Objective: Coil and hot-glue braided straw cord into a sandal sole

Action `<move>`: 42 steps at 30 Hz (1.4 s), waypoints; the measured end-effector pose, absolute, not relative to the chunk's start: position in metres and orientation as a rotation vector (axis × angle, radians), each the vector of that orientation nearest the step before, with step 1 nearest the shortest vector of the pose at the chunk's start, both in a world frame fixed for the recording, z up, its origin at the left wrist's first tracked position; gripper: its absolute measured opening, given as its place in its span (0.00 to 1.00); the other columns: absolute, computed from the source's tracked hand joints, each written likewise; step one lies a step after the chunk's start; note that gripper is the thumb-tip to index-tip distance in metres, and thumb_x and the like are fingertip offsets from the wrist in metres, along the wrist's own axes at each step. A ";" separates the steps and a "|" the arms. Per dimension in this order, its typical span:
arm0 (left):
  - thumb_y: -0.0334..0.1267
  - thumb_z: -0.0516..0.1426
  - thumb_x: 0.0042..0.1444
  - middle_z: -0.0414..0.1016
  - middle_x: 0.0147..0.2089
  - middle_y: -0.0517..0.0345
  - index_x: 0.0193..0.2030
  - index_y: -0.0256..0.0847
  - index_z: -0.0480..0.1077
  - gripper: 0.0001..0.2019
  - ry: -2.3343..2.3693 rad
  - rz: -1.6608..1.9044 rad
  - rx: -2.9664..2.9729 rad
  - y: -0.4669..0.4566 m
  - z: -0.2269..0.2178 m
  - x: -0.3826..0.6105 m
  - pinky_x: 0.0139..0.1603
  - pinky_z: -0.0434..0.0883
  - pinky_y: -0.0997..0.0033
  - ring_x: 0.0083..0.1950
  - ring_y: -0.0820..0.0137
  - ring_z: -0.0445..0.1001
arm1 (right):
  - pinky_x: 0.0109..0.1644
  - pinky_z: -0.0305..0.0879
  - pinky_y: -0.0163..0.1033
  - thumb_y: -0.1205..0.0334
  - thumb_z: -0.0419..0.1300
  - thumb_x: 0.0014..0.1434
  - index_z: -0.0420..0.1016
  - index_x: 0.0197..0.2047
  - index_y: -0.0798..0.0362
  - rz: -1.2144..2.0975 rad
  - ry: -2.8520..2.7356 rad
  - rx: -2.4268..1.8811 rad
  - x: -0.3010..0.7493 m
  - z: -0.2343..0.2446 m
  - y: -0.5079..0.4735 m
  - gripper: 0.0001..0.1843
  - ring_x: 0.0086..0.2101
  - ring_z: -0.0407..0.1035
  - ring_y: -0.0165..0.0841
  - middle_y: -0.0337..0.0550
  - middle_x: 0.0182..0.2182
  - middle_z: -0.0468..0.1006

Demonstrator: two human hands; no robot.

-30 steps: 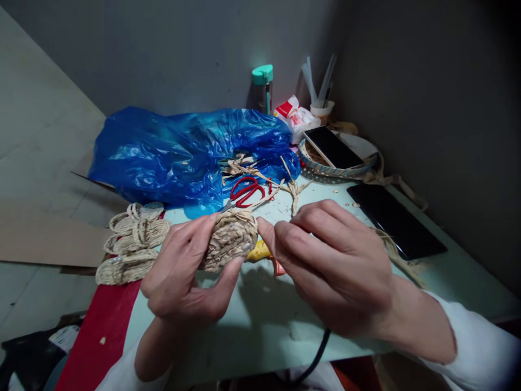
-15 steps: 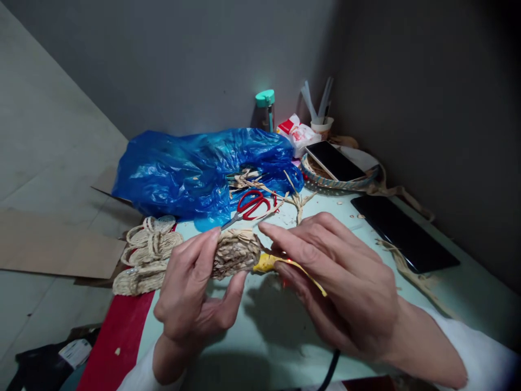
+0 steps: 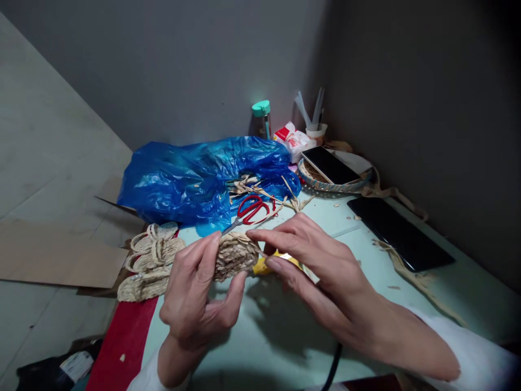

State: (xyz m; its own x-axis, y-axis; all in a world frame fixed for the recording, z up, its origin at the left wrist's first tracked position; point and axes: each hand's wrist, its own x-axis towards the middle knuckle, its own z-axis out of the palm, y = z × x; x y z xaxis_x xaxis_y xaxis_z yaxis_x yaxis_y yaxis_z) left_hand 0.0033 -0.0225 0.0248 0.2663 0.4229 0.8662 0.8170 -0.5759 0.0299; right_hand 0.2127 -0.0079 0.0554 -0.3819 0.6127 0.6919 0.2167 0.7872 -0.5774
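Centrally, the coiled straw braid [image 3: 235,258] is held above the pale green tabletop [image 3: 244,347], between the two hands. The left hand [image 3: 191,293] grips it by the left end, fingers along the upper edge and thumb against the lower edge. The right hand [image 3: 325,271] is positioned at the right end: the index fingertip meets the upper right corner, and the thumb sits below with a narrow gap between them. A thin strand shows at this gap; whether the digits clamp it cannot be determined.

Containers are arranged along the rear. The blue plastic bag [image 3: 179,179] lies crumpled, with loose straw strips [image 3: 246,186] at its opening. The small cup [image 3: 316,133] contains upright translucent sticks [image 3: 302,108]. The shallow round basket [image 3: 315,183] supports a phone [image 3: 330,165], tilted across its rim. The bottle [image 3: 261,110] has a turquoise lid.

The coiled straw braid is compact and rounded; its visible face shows tightly packed, twisted rows, beige at the upper edge and greyish brown within. A yellow object [image 3: 260,266] lies behind the right hand, partly hidden. Red-handled scissors [image 3: 253,209] rest just beyond the braid. Slipper-shaped straw pieces [image 3: 157,255] are grouped to the left.
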 end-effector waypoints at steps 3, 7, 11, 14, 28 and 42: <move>0.28 0.67 0.50 0.80 0.51 0.40 0.64 0.33 0.69 0.33 -1.110 -1.229 -2.085 -0.021 0.024 0.002 0.51 0.75 0.59 0.50 0.56 0.79 | 0.56 0.65 0.41 0.71 0.55 0.70 0.73 0.59 0.66 0.539 -1.911 -0.688 0.212 0.058 -0.006 0.17 0.47 0.67 0.34 0.52 0.46 0.77; 0.27 0.67 0.49 0.79 0.51 0.38 0.65 0.29 0.69 0.34 -1.106 -1.189 -2.116 -0.022 0.023 0.002 0.54 0.74 0.61 0.52 0.56 0.79 | 0.53 0.66 0.42 0.70 0.57 0.70 0.77 0.54 0.68 0.466 -1.861 -0.678 0.205 0.061 -0.001 0.14 0.45 0.69 0.35 0.53 0.43 0.79; 0.27 0.67 0.50 0.79 0.52 0.36 0.64 0.27 0.68 0.33 -1.109 -1.146 -2.159 -0.024 0.025 0.002 0.55 0.74 0.61 0.53 0.56 0.78 | 0.45 0.66 0.42 0.71 0.59 0.68 0.79 0.41 0.62 0.402 -1.820 -0.666 0.198 0.062 0.007 0.07 0.36 0.69 0.34 0.47 0.34 0.79; 0.27 0.66 0.51 0.78 0.52 0.37 0.65 0.28 0.68 0.32 -1.126 -1.124 -2.174 -0.025 0.026 0.002 0.55 0.74 0.61 0.53 0.56 0.78 | 0.45 0.66 0.42 0.71 0.60 0.67 0.77 0.39 0.56 0.435 -1.800 -0.697 0.198 0.062 0.008 0.05 0.36 0.70 0.32 0.42 0.33 0.80; 0.27 0.67 0.51 0.80 0.48 0.33 0.57 0.24 0.71 0.25 -1.129 -1.132 -2.170 -0.025 0.028 0.008 0.53 0.75 0.61 0.50 0.56 0.79 | 0.45 0.65 0.39 0.70 0.62 0.66 0.75 0.37 0.55 0.582 -1.737 -0.787 0.195 0.057 0.005 0.04 0.36 0.70 0.31 0.40 0.33 0.78; 0.27 0.66 0.51 0.82 0.46 0.37 0.58 0.30 0.71 0.26 -1.093 -1.188 -2.123 -0.017 0.018 0.009 0.48 0.78 0.57 0.46 0.55 0.81 | 0.42 0.68 0.43 0.72 0.58 0.65 0.74 0.37 0.55 0.277 -1.814 -0.697 0.190 0.044 0.016 0.06 0.35 0.70 0.35 0.46 0.33 0.79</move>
